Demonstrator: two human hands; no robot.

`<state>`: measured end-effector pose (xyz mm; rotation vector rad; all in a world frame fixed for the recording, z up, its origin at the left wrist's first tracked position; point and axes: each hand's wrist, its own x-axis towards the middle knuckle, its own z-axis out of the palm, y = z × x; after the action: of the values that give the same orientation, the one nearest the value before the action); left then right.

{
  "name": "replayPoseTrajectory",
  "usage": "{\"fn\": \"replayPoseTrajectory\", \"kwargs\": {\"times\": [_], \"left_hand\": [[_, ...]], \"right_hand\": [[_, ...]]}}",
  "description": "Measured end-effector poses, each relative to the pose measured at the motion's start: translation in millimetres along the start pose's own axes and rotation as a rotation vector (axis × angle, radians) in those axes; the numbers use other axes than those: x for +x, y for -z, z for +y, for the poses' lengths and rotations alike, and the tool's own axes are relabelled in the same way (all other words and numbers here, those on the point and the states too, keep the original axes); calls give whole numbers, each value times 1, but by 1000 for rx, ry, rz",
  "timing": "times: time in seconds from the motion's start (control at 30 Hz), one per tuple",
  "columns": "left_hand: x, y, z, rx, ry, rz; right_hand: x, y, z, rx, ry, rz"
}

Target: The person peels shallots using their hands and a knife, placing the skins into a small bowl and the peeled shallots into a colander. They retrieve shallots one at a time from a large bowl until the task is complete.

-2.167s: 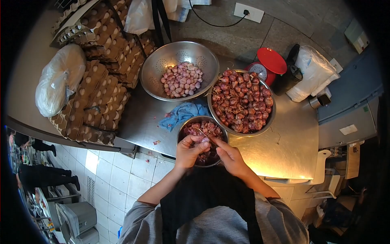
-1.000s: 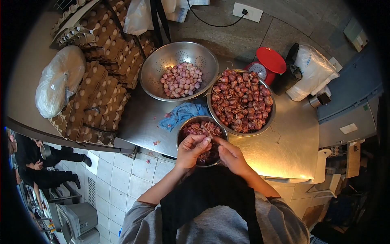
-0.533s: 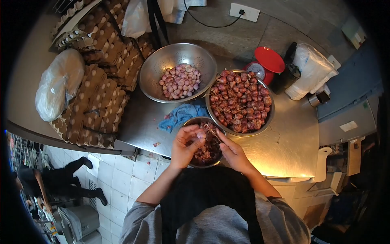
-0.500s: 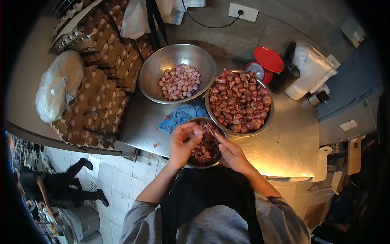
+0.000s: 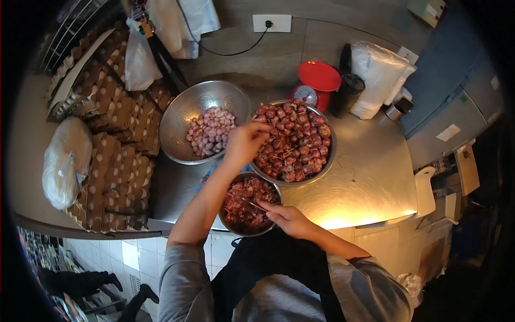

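Observation:
My left hand (image 5: pixel 247 144) reaches over the left rim of a wide metal bowl (image 5: pixel 333 153) heaped with unpeeled red shallots (image 5: pixel 300 137). Its fingers are apart at the edge of the heap, and I see nothing held in them. My right hand (image 5: pixel 289 219) is closed around a small knife (image 5: pixel 252 203), whose blade points left over a smaller metal bowl (image 5: pixel 223 219). Reddish, papery shallot peelings (image 5: pixel 247 196) fill that smaller bowl. Left of my left hand stands a metal colander (image 5: pixel 173 121) with peeled, pale pink shallots (image 5: pixel 211 131) in it.
A red kitchen scale (image 5: pixel 318 78), a dark container (image 5: pixel 350 94) and a plastic-wrapped bundle (image 5: pixel 375 75) stand at the back. Stacked egg trays (image 5: pixel 115 177) crowd the left, beside a tied plastic bag (image 5: pixel 65 163). A blue cloth lies partly under my left forearm. Another person's legs (image 5: pixel 88 282) show lower left.
My left hand has left the peelings bowl and moved up to the unpeeled shallots. My right hand has moved slightly down and left, still holding the knife. The camera view has shifted.

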<state>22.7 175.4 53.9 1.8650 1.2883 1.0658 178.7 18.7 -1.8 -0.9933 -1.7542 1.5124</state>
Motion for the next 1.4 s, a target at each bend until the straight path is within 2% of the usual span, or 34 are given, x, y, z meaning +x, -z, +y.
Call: {"fn": "replayPoseTrajectory", "kwargs": {"times": [0.07,0.17,0.27,0.4,0.6,0.7,0.77,0.8,0.83,0.9,1.0,1.03,1.1,1.17,1.27,1.4], "left_hand": [[11,-24,2,170,-52,-186],[29,-63,-12,347,-199,-279],[45,-95,-36,452,-266,-260],[51,-105,-35,607,-280,-302],[44,-87,-31,464,-208,-376],[28,-64,-23,-14,-23,-304],[9,-41,-20,-493,-10,-209],[-8,-13,7,-736,286,-236],[-23,7,16,-885,372,-201],[-57,35,16,-964,444,-69],[-108,41,9,-1033,580,76],[-124,38,6,-1048,632,112],[-148,26,0,-1093,628,155],[-164,13,5,-1127,640,216],[-179,6,0,-1128,618,206],[-184,2,13,-904,513,257]], "right_hand": [[-3,5,-10,-63,-52,-56],[-5,9,-12,-193,-51,-84],[-6,9,-10,-313,-108,-111],[-7,9,1,-354,-61,-75],[-3,12,-5,-272,-35,-73],[0,12,1,-197,0,-99],[1,5,22,-147,132,-9],[1,2,28,-120,198,33],[2,5,23,50,41,-2],[3,13,6,379,-283,-78],[5,7,0,491,-240,55],[4,12,-6,490,-233,-13],[8,5,-19,252,-98,-17],[8,0,-25,155,-74,-28],[6,-5,-25,187,-133,-53],[3,-10,-18,138,-11,-7]]}}
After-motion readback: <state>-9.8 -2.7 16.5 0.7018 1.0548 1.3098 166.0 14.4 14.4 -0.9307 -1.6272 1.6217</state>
